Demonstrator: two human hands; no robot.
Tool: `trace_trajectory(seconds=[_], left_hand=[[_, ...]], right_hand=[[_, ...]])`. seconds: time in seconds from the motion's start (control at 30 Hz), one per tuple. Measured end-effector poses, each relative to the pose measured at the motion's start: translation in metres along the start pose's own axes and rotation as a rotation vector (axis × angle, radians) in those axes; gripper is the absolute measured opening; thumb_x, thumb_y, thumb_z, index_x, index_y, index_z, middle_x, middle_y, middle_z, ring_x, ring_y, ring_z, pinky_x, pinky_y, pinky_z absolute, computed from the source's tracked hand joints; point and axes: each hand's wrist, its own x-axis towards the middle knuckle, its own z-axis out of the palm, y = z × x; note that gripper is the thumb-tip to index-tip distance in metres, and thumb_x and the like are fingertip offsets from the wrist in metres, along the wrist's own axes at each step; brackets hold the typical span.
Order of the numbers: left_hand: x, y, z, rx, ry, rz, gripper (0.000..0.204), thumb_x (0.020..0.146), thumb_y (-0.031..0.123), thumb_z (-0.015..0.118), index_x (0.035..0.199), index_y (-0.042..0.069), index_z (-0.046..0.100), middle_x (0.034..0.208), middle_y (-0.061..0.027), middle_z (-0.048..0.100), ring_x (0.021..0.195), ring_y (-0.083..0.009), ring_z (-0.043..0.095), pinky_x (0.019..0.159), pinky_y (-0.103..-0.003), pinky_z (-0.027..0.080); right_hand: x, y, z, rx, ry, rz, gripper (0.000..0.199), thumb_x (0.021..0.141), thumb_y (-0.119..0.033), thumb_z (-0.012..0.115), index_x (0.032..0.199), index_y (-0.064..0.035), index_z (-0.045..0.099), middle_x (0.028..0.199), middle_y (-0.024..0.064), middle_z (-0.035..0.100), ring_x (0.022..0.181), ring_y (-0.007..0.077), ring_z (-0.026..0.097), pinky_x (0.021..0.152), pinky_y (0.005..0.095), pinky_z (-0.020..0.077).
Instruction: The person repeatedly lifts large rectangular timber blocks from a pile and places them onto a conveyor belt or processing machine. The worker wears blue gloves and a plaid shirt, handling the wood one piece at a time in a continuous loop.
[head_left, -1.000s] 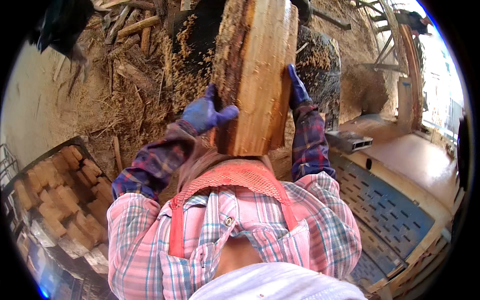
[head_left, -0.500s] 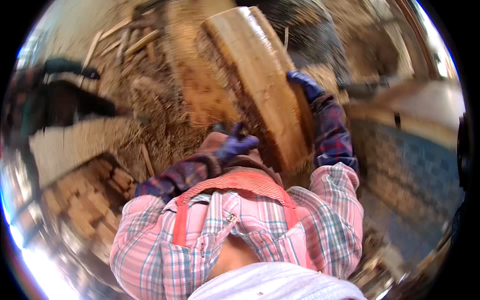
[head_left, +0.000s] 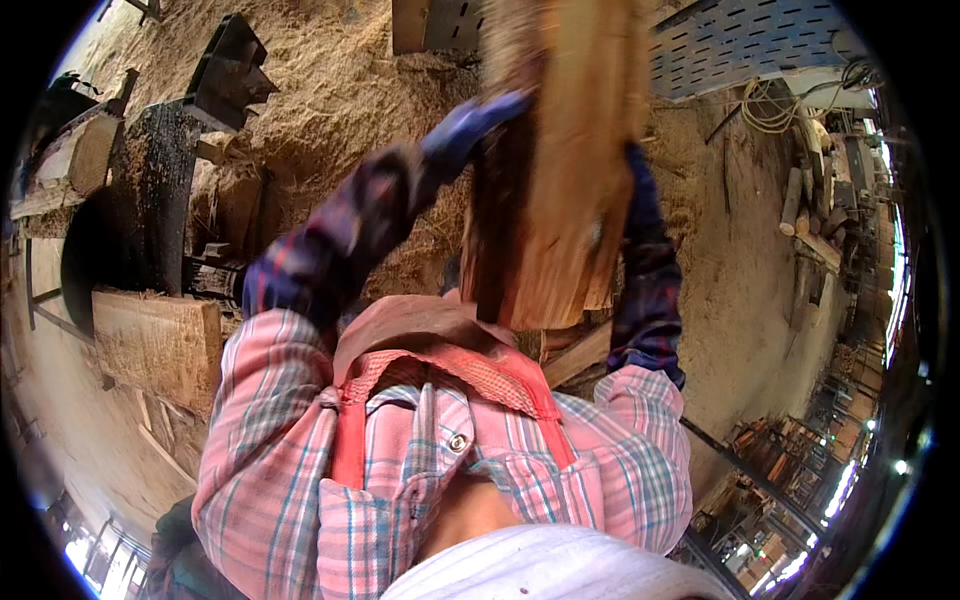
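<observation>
A thick, rough-sawn slab of wood (head_left: 578, 190) with bark along one side stretches away from my body, its far part blurred. My left hand (head_left: 474, 128), in a blue glove, presses along the slab's left, bark-covered side. On the opposite side is my right hand (head_left: 641, 185), also gloved in blue and gripping the edge; its fingers are mostly hidden by the wood. The near end of the slab is just in front of my orange-red apron (head_left: 450, 365).
Sawdust covers the ground (head_left: 330, 80) ahead. To the left stand a dark machine part (head_left: 155, 190) and a squared timber (head_left: 160, 335). A blue slotted metal panel (head_left: 750, 45) lies at the far right, beside a coiled rope (head_left: 770, 105). Several logs (head_left: 795, 200) rest beyond.
My body has turned, and different surroundings are in view. The slab has swung round to point straight ahead. My left hand, apart from the wood before, is now against its side.
</observation>
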Motion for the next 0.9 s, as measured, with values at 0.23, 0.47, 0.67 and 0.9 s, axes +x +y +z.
trace_trajectory(seconds=[0.23, 0.47, 0.67, 0.9], left_hand=[[0.058, 0.044, 0.015, -0.162, 0.119, -0.107, 0.073, 0.078, 0.027, 0.070, 0.132, -0.003, 0.030, 0.130, -0.0176, 0.042, 0.120, -0.0232, 0.040, 0.097, -0.035, 0.039], [-0.175, -0.010, -0.129, 0.137, 0.524, -0.715, 0.054, 0.079, 0.033, 0.064, 0.115, -0.005, 0.050, 0.104, -0.0122, 0.057, 0.099, -0.0170, 0.052, 0.087, -0.031, 0.041], [-0.142, 0.052, -0.222, -0.022, 1.127, -0.197, 0.048, 0.082, 0.032, 0.060, 0.112, -0.004, 0.053, 0.107, -0.0097, 0.056, 0.099, -0.0168, 0.052, 0.086, -0.029, 0.041], [-0.199, 0.012, -0.318, -0.090, 1.270, -0.370, 0.043, 0.084, 0.034, 0.056, 0.109, -0.001, 0.055, 0.097, -0.0087, 0.060, 0.090, -0.0203, 0.055, 0.081, -0.033, 0.043]], right_hand=[[0.114, -0.099, -0.091, 0.049, 0.360, -0.248, 0.064, 0.086, -0.052, 0.045, 0.128, -0.0044, 0.042, 0.123, 0.0128, 0.049, 0.104, 0.0325, 0.050, 0.092, 0.0441, 0.0385], [0.265, 0.022, 0.086, -0.009, 0.358, -0.148, 0.053, 0.084, -0.048, 0.050, 0.113, -0.0039, 0.053, 0.106, 0.0107, 0.058, 0.095, 0.0237, 0.054, 0.089, 0.0358, 0.0404], [0.288, 0.000, 0.438, -0.091, -0.579, -0.406, 0.047, 0.092, -0.032, 0.045, 0.128, -0.0022, 0.041, 0.122, 0.0145, 0.050, 0.112, 0.0247, 0.049, 0.094, 0.0337, 0.0380], [0.350, 0.055, 0.722, -1.033, -1.168, -1.239, 0.046, 0.094, -0.031, 0.040, 0.129, -0.0019, 0.042, 0.130, 0.0079, 0.045, 0.115, 0.0210, 0.046, 0.100, 0.0334, 0.0329]])
